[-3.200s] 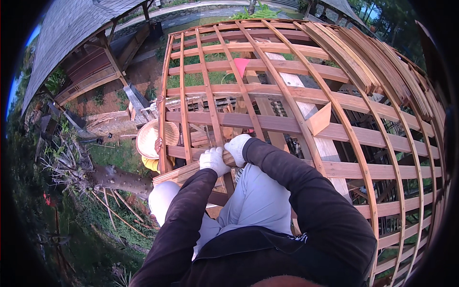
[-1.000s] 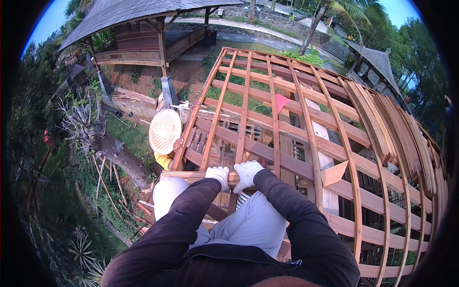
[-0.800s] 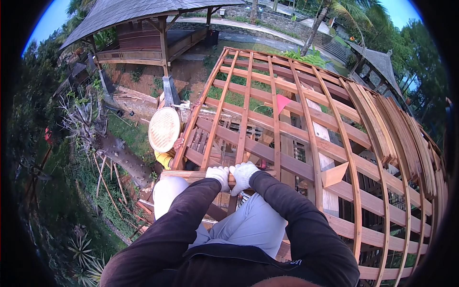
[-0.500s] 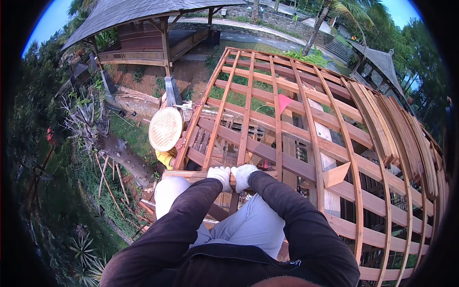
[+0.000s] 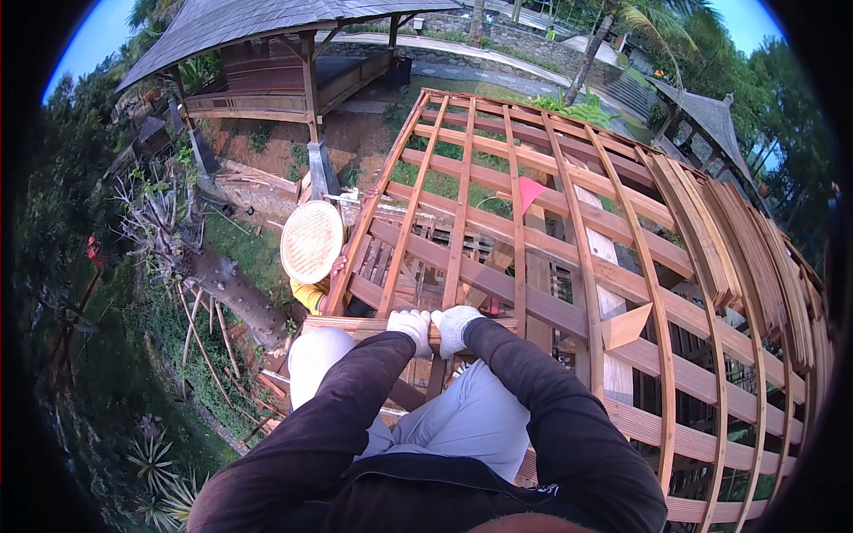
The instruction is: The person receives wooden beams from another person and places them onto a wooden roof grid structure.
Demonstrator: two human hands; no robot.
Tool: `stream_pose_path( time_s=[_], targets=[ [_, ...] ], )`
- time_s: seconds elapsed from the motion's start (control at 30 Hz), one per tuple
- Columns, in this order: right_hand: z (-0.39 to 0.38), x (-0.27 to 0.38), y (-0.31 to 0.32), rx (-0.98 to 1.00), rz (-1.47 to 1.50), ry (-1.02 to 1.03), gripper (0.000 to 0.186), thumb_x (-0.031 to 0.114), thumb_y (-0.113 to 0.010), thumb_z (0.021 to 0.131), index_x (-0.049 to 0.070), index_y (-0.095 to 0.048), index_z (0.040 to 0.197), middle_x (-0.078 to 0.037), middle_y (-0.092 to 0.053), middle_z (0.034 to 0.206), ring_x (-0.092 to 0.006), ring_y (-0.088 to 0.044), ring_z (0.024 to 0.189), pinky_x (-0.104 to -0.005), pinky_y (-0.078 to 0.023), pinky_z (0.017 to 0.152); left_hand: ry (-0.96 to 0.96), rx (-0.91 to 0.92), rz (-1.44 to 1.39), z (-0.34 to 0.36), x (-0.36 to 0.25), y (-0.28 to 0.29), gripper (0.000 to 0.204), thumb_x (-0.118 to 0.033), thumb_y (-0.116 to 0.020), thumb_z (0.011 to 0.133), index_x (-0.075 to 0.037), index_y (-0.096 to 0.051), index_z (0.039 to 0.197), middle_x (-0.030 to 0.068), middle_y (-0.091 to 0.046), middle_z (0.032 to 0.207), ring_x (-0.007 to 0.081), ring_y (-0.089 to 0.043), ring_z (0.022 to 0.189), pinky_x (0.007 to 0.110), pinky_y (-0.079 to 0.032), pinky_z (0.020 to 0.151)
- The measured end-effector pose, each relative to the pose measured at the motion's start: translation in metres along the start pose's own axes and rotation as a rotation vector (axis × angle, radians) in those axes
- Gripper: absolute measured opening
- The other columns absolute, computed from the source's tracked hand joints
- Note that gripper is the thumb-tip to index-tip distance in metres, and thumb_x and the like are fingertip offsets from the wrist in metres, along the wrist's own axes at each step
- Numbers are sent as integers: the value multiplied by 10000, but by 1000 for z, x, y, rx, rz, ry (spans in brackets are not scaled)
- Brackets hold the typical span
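The right hand [image 5: 454, 327] sits nearer the left hand [image 5: 410, 330] than before, each grip holding the beam [image 5: 355, 327].

Head view through the left of two wide fisheye cameras worn side by side on the person's head, upright and unmirrored. The lens looks steeply down and forward, with the dark jacket [image 5: 435, 489] nearest at the lower edge and the pale trousers [image 5: 471, 413] close above it. The left hand [image 5: 410, 331] and right hand [image 5: 454, 328] lie just below the centre of the field. The timber roof lattice [image 5: 584, 256] spreads from there toward the upper right, its battens curving with the optics; the shingled pavilion roof [image 5: 249, 31] and sky [image 5: 746, 25] appear farther off, at the top
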State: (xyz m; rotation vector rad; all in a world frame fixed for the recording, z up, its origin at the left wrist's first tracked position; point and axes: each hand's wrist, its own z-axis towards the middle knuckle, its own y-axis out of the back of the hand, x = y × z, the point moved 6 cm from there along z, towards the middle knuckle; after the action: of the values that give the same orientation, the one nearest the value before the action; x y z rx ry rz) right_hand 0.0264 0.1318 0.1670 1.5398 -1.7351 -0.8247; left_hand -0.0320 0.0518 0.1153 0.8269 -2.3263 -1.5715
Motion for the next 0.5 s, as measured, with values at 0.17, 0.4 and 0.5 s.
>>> stream_pose_path(
  time_s=[0.17, 0.4, 0.5],
  targets=[
    [-2, -2, -1, 6, -10, 17, 851, 442, -908, 649, 10, -623, 1324, -234, -761, 1183, -395, -739, 1103, -465, -587, 957, -6, 12, 5, -1, -2, 1, 960, -592, -903, 683, -70, -575, 1419, 172, -668, 1399, 336, -644, 1313, 458, -486, 1116],
    [0, -5, -4, 2, -6, 15, 836, 438, -910, 637, 14, -629, 1301, -233, -762, 1173, -397, -739, 1097, -464, -587, 953, -19, 7, 9, -3, -4, 4, 978, -596, -904, 679, -69, -569, 1431, 176, -665, 1404, 338, -640, 1319, 458, -482, 1122],
    [1, -3, -3, 7, -5, 22, 835, 433, -912, 632, 16, -630, 1299, -233, -760, 1178, -396, -739, 1098, -462, -587, 954, -12, 9, -2, -3, -2, 3, 982, -592, -906, 679, -68, -566, 1437, 175, -665, 1408, 339, -636, 1329, 453, -477, 1133]
  ],
)
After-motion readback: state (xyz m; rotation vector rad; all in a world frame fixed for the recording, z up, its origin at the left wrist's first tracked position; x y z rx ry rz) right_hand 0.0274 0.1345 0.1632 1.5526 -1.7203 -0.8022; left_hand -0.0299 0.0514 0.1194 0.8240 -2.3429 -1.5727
